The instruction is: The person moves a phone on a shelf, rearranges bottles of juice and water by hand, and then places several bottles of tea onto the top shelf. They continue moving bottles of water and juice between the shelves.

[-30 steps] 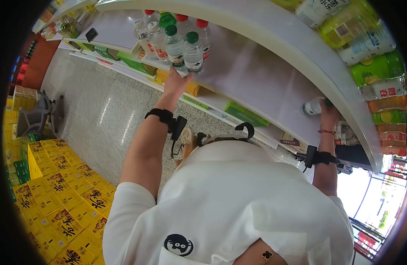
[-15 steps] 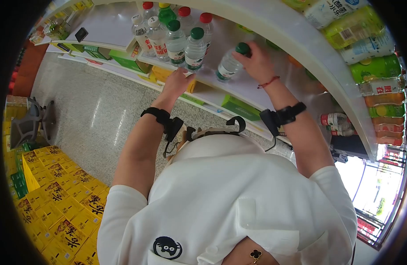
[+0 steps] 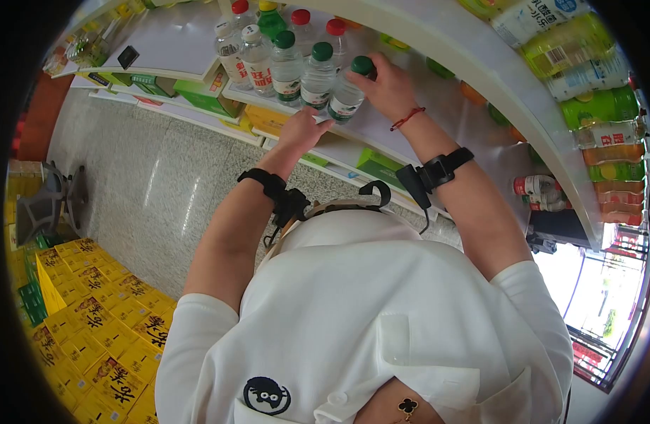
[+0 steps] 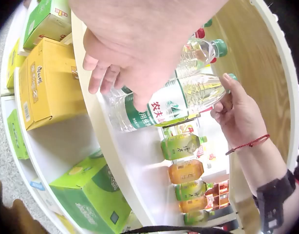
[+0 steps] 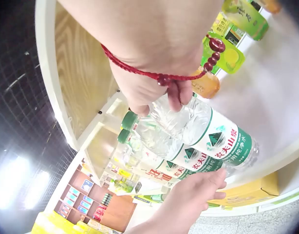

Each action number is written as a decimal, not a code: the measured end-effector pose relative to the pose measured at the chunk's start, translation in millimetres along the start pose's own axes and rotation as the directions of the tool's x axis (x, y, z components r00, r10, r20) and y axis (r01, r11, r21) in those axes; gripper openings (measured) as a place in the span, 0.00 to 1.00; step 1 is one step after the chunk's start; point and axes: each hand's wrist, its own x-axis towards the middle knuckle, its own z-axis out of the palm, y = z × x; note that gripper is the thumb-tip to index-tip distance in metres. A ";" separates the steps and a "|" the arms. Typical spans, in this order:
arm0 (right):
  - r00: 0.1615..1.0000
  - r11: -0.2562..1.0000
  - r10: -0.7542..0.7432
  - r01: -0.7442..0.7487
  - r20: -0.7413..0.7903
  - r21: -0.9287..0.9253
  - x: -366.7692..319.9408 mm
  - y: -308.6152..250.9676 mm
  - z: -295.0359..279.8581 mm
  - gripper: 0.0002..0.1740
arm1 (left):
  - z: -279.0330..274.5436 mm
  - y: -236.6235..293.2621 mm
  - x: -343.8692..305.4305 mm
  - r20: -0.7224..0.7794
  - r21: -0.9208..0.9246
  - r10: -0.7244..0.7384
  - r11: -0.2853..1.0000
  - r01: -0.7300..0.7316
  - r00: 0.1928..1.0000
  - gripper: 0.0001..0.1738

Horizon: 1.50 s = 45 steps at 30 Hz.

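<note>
In the head view my right hand pinches the green cap of a clear water bottle at the shelf's front. The same bottle lies across the left wrist view, its label facing out. My left hand is at the foot of the bottles by the shelf edge, fingers extended, thumb against the lower label. Beside the held bottle stand two more green-capped water bottles, the nearer close against it. Behind and left are white-capped bottles and red-capped ones.
A curved upper shelf overhangs on the right, lined with drink bottles. Below the white shelf sit a green box and a yellow box. Yellow cartons are stacked on the floor at left.
My right hand has brought the water bottle from the far right of the shelf leftward to the grouped bottles. My left hand has stayed by their bases, shifting slightly right.
</note>
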 end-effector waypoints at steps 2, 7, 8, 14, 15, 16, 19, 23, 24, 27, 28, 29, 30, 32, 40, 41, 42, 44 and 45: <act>1.000 1.000 0.019 -0.020 -0.002 -0.021 -0.5 -3.0 -2.3 0.24 | 4.4 4.4 1.8 -0.012 0.030 0.010 0.999 -0.010 1.000 0.36; 0.995 0.996 0.068 -0.071 0.077 0.047 -6.1 -0.8 -5.8 0.27 | 2.7 29.5 0.9 0.049 0.083 -0.049 0.996 0.044 0.998 0.34; 0.995 0.996 0.073 -0.076 0.070 0.045 -9.6 1.1 -6.8 0.27 | 2.2 33.4 0.6 0.053 0.085 -0.041 0.996 0.037 0.998 0.34; 0.987 0.949 0.137 -0.154 0.080 0.275 -60.4 50.9 -51.5 0.28 | 22.9 12.5 21.0 -0.004 0.154 0.005 0.988 -0.004 1.000 0.38; 0.985 0.954 0.158 -0.169 0.065 0.246 -72.1 67.3 -69.8 0.28 | 24.0 12.5 21.2 -0.018 0.172 0.016 0.985 -0.013 1.000 0.38; 0.972 0.957 0.234 -0.225 -0.029 0.181 -88.3 90.6 -87.2 0.25 | 21.1 15.8 18.0 -0.035 0.193 0.023 0.981 -0.015 0.999 0.38; 0.816 0.842 0.527 -0.539 -0.239 0.020 -135.0 164.8 -157.3 0.18 | 14.9 31.5 7.1 -0.028 0.136 0.015 0.991 -0.011 1.000 0.37; 0.788 0.240 0.235 -0.614 -0.569 -0.752 -202.0 258.5 -271.7 0.17 | 19.7 32.4 4.8 -0.054 0.058 -0.051 0.997 0.054 0.997 0.35; 0.669 0.013 0.429 -0.676 -0.607 -0.737 -206.8 240.3 -296.3 0.17 | 21.6 32.0 4.1 -0.073 0.039 -0.049 0.998 0.052 0.996 0.35; 0.671 0.321 0.070 -0.716 -0.738 -0.620 -247.7 281.9 -336.9 0.20 | 25.0 31.7 3.6 -0.096 0.023 -0.063 0.998 0.065 0.993 0.35; 0.694 0.264 0.067 -0.705 -0.717 -0.658 -252.0 290.0 -344.4 0.21 | 26.3 31.9 3.8 -0.097 0.023 -0.076 0.997 0.078 0.992 0.35; 0.717 0.205 0.067 -0.691 -0.694 -0.693 -256.1 298.1 -350.8 0.22 | 27.6 31.8 3.7 -0.100 0.025 -0.080 0.996 0.083 0.992 0.35; 0.719 0.210 0.070 -0.688 -0.692 -0.694 -259.8 308.2 -356.0 0.22 | 28.6 31.4 3.7 -0.114 0.030 -0.072 0.997 0.076 0.991 0.36; 0.668 0.317 0.412 -0.742 -0.620 -0.590 -261.2 328.1 -365.8 0.24 | 29.5 32.4 4.2 -0.133 0.037 -0.069 0.997 0.075 0.989 0.36; 0.702 0.393 0.575 -0.688 -0.421 -0.610 -240.6 327.9 -357.4 0.21 | 32.9 23.5 4.2 -0.174 0.017 -0.084 0.996 0.088 0.981 0.37; 0.799 0.303 0.497 -0.526 -0.339 -0.795 -234.0 320.5 -346.5 0.22 | 26.7 36.5 -0.6 -0.155 -0.004 -0.084 0.996 0.084 0.984 0.37; 0.874 0.180 0.428 -0.333 -0.231 -0.925 -226.2 313.8 -335.2 0.23 | 22.8 42.8 -4.3 -0.133 -0.028 -0.083 0.996 0.080 0.988 0.38; 0.892 0.269 0.394 -0.341 -0.220 -0.901 -203.0 304.3 -305.7 0.26 | 21.2 35.5 -3.1 -0.120 -0.028 -0.106 0.994 0.103 0.987 0.39; 0.903 0.342 0.365 -0.357 -0.227 -0.869 -190.3 298.5 -290.6 0.29 | 20.3 34.0 -2.4 -0.098 -0.030 -0.113 0.993 0.110 0.989 0.39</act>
